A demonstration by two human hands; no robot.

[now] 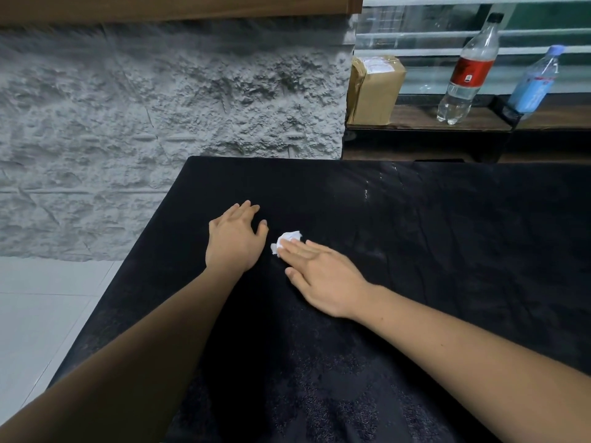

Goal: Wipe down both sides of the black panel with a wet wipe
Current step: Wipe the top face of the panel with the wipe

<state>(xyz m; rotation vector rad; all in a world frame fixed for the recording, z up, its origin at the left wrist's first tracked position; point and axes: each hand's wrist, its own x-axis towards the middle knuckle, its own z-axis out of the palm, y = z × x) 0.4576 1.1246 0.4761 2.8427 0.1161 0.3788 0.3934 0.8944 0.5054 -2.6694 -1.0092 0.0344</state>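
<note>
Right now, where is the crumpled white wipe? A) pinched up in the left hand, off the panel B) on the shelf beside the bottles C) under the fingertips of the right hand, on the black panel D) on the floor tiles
C: the right hand lies flat with its fingertips pressing the crumpled wet wipe onto the black panel, while the left hand rests empty beside it.

Both hands (pixel 236 241) (pixel 323 273) flat, fingers extended

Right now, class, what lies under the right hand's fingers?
A crumpled white wet wipe pokes out from under the right hand, pressed onto the black panel. The rest of the wipe is covered.
</note>
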